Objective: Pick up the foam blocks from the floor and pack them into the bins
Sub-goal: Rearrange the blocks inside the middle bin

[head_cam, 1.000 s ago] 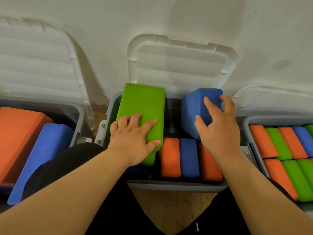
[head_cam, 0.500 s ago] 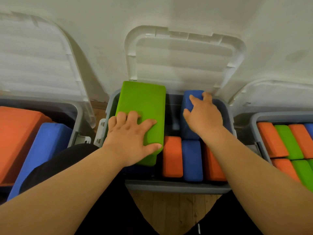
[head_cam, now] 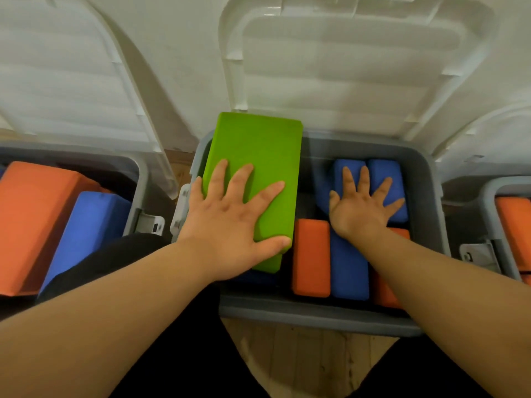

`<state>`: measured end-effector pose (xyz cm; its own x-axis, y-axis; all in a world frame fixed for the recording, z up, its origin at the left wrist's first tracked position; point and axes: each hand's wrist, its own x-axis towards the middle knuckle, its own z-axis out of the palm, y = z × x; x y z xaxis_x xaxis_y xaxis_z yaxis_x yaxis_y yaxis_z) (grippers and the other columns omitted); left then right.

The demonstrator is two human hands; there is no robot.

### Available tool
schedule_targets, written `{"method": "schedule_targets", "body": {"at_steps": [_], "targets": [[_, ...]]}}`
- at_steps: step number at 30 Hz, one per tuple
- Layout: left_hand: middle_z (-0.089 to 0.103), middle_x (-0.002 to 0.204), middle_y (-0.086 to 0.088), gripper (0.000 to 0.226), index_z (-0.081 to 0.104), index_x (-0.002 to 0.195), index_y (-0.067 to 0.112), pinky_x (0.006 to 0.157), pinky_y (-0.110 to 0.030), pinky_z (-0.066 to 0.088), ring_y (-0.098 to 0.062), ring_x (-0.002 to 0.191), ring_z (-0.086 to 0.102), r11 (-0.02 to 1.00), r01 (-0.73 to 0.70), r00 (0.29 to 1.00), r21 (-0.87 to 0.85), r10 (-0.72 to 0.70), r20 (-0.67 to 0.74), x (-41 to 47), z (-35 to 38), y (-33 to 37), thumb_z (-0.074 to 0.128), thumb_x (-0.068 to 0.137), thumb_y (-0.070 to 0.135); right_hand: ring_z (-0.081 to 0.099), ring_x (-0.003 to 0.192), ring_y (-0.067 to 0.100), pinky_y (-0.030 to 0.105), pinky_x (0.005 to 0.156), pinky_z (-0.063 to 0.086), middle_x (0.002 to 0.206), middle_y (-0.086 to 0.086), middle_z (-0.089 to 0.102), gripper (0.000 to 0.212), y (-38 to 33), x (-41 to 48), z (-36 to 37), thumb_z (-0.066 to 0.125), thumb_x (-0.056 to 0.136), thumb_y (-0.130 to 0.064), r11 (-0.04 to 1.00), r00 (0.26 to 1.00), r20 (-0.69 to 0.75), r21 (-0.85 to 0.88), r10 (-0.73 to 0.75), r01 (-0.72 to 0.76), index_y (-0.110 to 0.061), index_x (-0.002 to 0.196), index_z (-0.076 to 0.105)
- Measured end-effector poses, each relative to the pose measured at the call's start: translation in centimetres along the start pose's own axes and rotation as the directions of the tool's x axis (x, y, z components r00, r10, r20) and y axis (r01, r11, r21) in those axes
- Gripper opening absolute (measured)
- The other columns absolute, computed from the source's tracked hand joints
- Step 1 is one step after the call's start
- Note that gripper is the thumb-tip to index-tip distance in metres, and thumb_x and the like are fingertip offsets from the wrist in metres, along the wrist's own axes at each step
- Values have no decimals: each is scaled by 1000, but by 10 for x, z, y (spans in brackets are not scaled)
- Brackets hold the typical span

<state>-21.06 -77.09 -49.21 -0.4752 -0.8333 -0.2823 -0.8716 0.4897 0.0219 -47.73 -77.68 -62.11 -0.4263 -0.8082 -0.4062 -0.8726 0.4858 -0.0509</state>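
A grey middle bin (head_cam: pixel 316 317) stands in front of me with its white lid (head_cam: pixel 353 61) leaning open against the wall. A green foam block (head_cam: pixel 258 156) lies tilted on the bin's left side, and my left hand (head_cam: pixel 230 222) rests flat on it with spread fingers. At the back right of the bin sit two blue blocks (head_cam: pixel 385 176) side by side; my right hand (head_cam: pixel 362 205) presses down on them with straight, spread fingers. In the front row stand an orange block (head_cam: pixel 310 257), a blue block (head_cam: pixel 349 271) and another orange one partly hidden by my right forearm.
A left bin (head_cam: pixel 135 173) holds a large orange block (head_cam: pixel 31 222) and a blue block (head_cam: pixel 86 231). A right bin (head_cam: pixel 488 202) shows orange blocks at the frame edge. Wooden floor (head_cam: pixel 301 357) shows between my dark-clothed knees.
My right hand has lowered the blue block into the bin's back right and now lies flat on it. The view has come closer. My left hand stays on the green block.
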Motion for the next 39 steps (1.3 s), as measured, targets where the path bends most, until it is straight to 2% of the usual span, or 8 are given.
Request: {"method": "schedule_targets", "body": {"at_steps": [11, 15, 18, 22, 28, 32, 36, 39], "targets": [[-12, 167, 4, 90, -21, 148, 60, 122, -65, 2, -38, 153, -18, 1000, -6, 1000, -25, 6, 18, -8, 4, -11, 13, 74, 97, -19, 154, 38, 70, 117, -6, 170, -9, -17, 78, 6, -4, -25, 38, 98, -70, 985, 984, 164, 169, -69, 41, -47, 160, -4], [-10, 168, 4, 90, -17, 150, 59, 121, -65, 4, -38, 154, -17, 1000, 0, 1000, -16, 0, -12, -10, 8, -9, 13, 74, 97, 45, 138, 10, 36, 116, 31, 144, -14, 52, 43, -7, -50, -88, 53, 105, -34, 485, 979, 77, 874, -191, 26, -36, 147, 46], [-11, 169, 4, 90, -17, 150, 60, 122, -64, 2, -36, 154, -18, 1000, 5, 1000, -29, -5, 1, -16, 11, -10, 12, 74, 97, 56, 106, -15, 16, 100, 42, 123, -20, 61, 31, -21, -92, -86, 57, 104, -23, 460, 944, -112, 851, -311, 253, -45, 126, 56], [-2, 170, 5, 101, -5, 155, 57, 124, -59, 4, -31, 156, -11, 993, 1, 999, -117, -7, -53, -20, 11, -20, 14, 66, 101, 45, 141, 13, 40, 117, 36, 158, -8, 40, 62, -34, -112, -43, 60, 101, -42, 564, 918, 94, 811, -384, 153, -41, 156, 31], [-2, 164, -2, 114, 17, 155, 53, 118, -54, 30, -49, 142, 28, 853, 313, 947, -417, -313, 71, -23, -4, -9, 61, 58, 94, 57, 130, 20, 31, 92, 48, 153, -8, 49, 55, -66, -108, -44, 49, 107, -28, 245, 924, 94, 970, -372, 0, -39, 157, 30], [3, 165, 0, 115, 20, 157, 46, 116, -48, 37, -38, 144, 35, 810, 87, 984, -580, -161, -77, -25, -13, 14, 82, 64, 72, 69, 114, 14, 35, 87, 59, 130, -11, 68, 59, -57, -105, -60, 49, 106, -13, 58, 966, -33, 997, -255, 49, -32, 159, 31], [6, 167, -2, 124, 4, 160, 44, 119, -49, 33, -36, 147, 32, 809, 1, 989, -588, -89, -121, -5, -6, 10, 81, 67, 71, 59, 128, 10, 41, 106, 51, 144, -14, 53, 72, 8, -93, -94, 56, 102, -12, 226, 970, -230, 943, -81, 243, -33, 162, 21], [-13, 169, -3, 116, -4, 156, 55, 115, -63, 29, -52, 145, 23, 904, 252, 964, -345, -202, 175, 10, 17, -3, 67, 70, 84, 56, 128, 13, 34, 108, 44, 157, -3, 44, 68, 52, -93, -85, 57, 99, -23, 617, 981, -194, 768, -29, 170, -33, 160, 29]]}}
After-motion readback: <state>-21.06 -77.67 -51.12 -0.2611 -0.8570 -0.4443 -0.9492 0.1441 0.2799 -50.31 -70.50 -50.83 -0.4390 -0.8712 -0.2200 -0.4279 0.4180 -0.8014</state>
